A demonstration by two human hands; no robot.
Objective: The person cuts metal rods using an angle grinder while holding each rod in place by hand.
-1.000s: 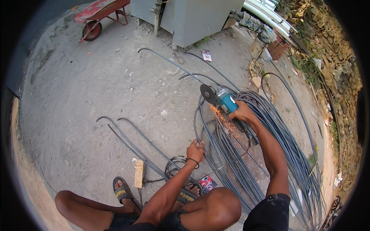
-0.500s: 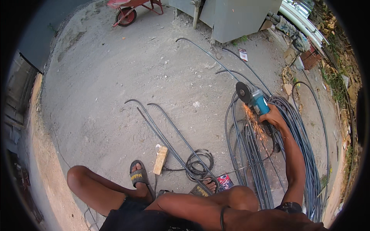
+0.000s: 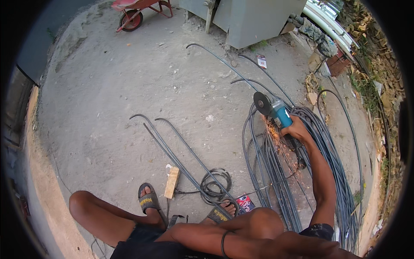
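- While sparks (image 3: 276,138) are thrown across bundled rods (image 3: 280,196), angle grinder (image 3: 281,116) is gripped in R. hand (image 3: 297,130), fingers wrapped round body, disc (image 3: 261,102) just beyond.
- L. hand (image 3: 308,245) is held nr R. sleeve (image 3: 321,231); finger state can't be told.
- Rods are spread on dusty grey ground (image 3: 103,99); red wheelbarrow (image 3: 133,19) & grey metal box (image 3: 258,21) are seen at back.

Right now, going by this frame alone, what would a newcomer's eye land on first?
The orange sparks streaming below the angle grinder in the right hand, right of centre, would likely draw the eye first. After that come the grey metal bars bundled down the right side and the red wheelbarrow at the upper left.
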